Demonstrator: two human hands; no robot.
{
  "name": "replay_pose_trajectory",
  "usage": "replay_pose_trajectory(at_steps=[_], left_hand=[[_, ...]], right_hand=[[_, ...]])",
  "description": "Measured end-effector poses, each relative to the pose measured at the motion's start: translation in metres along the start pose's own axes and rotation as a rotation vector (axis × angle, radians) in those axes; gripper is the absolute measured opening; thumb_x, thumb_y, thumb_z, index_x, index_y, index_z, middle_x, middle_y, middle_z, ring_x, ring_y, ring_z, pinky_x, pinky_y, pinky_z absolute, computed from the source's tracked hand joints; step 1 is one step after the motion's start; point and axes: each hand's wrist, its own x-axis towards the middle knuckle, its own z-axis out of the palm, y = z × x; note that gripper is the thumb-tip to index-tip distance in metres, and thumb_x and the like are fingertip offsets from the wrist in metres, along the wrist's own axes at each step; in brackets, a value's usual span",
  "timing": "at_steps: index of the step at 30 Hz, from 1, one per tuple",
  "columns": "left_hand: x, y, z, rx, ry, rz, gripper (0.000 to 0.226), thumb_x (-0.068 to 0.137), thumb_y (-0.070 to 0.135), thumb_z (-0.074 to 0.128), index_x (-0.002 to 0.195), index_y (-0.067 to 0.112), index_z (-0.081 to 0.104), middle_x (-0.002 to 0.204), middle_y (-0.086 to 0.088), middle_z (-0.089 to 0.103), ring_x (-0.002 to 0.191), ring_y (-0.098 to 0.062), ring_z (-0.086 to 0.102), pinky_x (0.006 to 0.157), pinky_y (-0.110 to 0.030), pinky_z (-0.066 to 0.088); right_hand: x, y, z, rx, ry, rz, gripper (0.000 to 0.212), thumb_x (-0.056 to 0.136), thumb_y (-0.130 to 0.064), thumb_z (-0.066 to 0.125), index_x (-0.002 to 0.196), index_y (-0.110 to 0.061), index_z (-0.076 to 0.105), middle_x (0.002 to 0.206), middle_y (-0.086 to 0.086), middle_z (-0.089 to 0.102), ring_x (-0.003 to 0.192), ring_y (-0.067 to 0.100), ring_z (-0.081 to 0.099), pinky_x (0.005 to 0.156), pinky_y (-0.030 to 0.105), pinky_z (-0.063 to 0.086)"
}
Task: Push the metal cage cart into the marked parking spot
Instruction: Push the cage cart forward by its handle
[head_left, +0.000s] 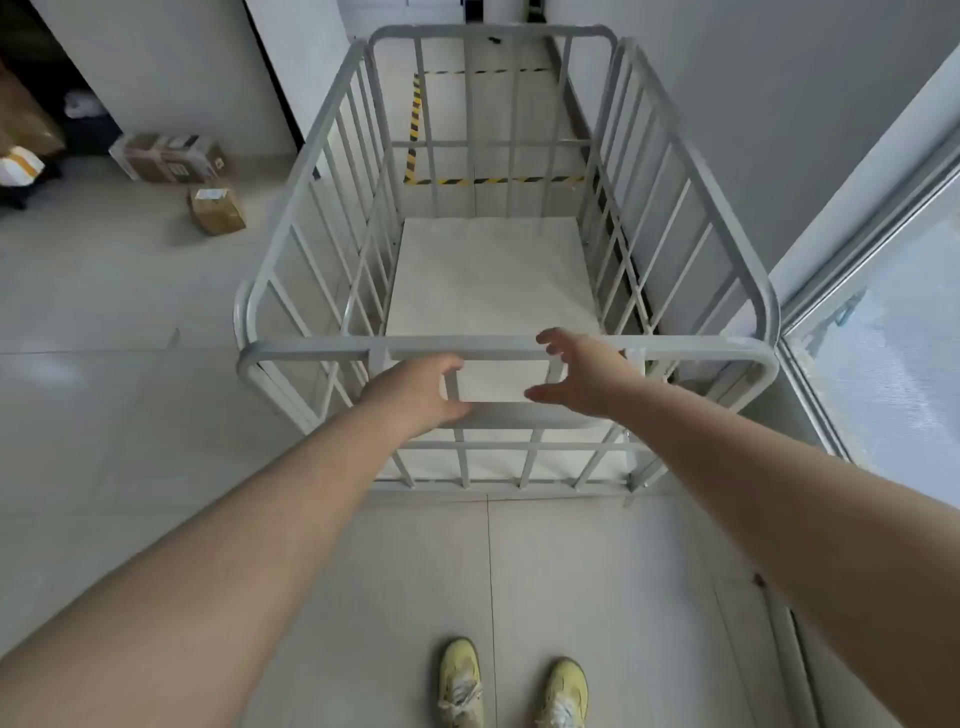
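Note:
A grey metal cage cart (311, 345) with barred sides and a white floor panel stands straight in front of me. My left hand (415, 392) curls around the near top rail. My right hand (576, 371) hovers at the same rail with fingers spread, not gripping it. Beyond the cart's far side lies the parking spot (414, 119), a rectangle of yellow-and-black striped tape on the floor beside the right wall.
Two cardboard boxes (169, 156) (217, 209) lie on the tiled floor at the left, near more parcels in a dark doorway. A grey wall runs along the cart's right side. A glass door frame (852, 260) stands at the right. My yellow shoes (460, 680) are below.

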Motion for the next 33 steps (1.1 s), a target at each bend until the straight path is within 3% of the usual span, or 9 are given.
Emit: replay_pose_trajectory(at_steps=[5,9,11,14,17,21,26,33], left_hand=[[0.011,-0.018,0.03,0.258,-0.091,0.007,0.049,0.091,0.028,0.059,0.138,0.026,0.046,0.141,0.002,0.051,0.127,-0.024,0.05,0.099,-0.036,0.044],[0.027,-0.026,0.043,0.312,-0.005,0.031,0.031,0.088,0.002,0.053,0.112,0.02,0.062,0.121,-0.003,0.062,0.107,-0.027,0.059,0.083,-0.036,0.049],[0.035,-0.028,0.046,0.34,0.026,0.049,0.028,0.084,-0.003,0.053,0.088,0.025,0.054,0.112,-0.003,0.064,0.094,-0.026,0.058,0.07,-0.03,0.042],[0.05,-0.027,0.044,0.39,-0.013,0.057,0.028,0.085,-0.002,0.053,0.08,0.024,0.043,0.089,-0.004,0.052,0.082,-0.024,0.047,0.057,-0.021,0.028],[0.065,-0.026,0.037,0.399,-0.134,0.011,0.032,0.089,0.0,0.049,0.063,0.015,0.036,0.069,-0.003,0.039,0.078,-0.025,0.04,0.051,-0.021,0.021],[0.075,-0.028,0.033,0.356,-0.166,0.017,0.037,0.088,-0.002,0.046,0.061,0.019,0.032,0.073,0.0,0.041,0.08,-0.023,0.039,0.048,-0.02,0.017],[0.083,-0.031,0.025,0.387,-0.055,0.118,0.049,0.079,-0.006,0.054,0.056,0.018,0.018,0.06,0.0,0.025,0.071,-0.024,0.033,0.05,-0.022,0.015],[0.114,-0.029,0.018,0.344,0.028,0.137,0.038,0.075,-0.01,0.051,0.057,0.016,0.03,0.074,-0.004,0.044,0.073,-0.026,0.042,0.05,-0.019,0.018]], right_hand=[[0.012,0.01,0.035,-0.416,-0.123,0.054,0.067,0.087,-0.034,0.066,0.145,-0.022,0.034,0.141,0.004,0.048,0.125,0.026,0.051,0.095,0.036,0.047],[0.024,0.018,0.055,-0.519,-0.115,0.085,0.042,0.092,-0.029,0.061,0.131,-0.017,0.05,0.128,0.006,0.058,0.117,0.029,0.056,0.09,0.037,0.049],[0.03,0.018,0.059,-0.559,-0.091,0.082,0.029,0.094,-0.025,0.058,0.121,-0.016,0.057,0.12,0.008,0.061,0.111,0.03,0.059,0.082,0.032,0.045],[0.038,0.016,0.057,-0.649,-0.104,0.057,0.024,0.096,-0.026,0.055,0.117,-0.018,0.061,0.115,0.008,0.063,0.106,0.03,0.061,0.071,0.029,0.039],[0.044,0.017,0.053,-0.672,-0.12,0.043,0.027,0.095,-0.027,0.056,0.121,-0.021,0.061,0.117,0.006,0.063,0.107,0.029,0.061,0.072,0.029,0.04],[0.05,0.019,0.053,-0.686,-0.098,0.022,0.027,0.096,-0.03,0.053,0.121,-0.02,0.06,0.113,0.007,0.064,0.105,0.031,0.061,0.076,0.031,0.045],[0.069,0.017,0.048,-0.681,-0.078,0.019,0.028,0.096,-0.032,0.054,0.12,-0.02,0.06,0.113,0.007,0.064,0.105,0.03,0.06,0.071,0.029,0.039],[0.098,0.021,0.035,-0.773,-0.059,-0.087,0.027,0.1,-0.034,0.045,0.117,-0.014,0.053,0.107,0.007,0.065,0.099,0.031,0.062,0.064,0.03,0.035]])
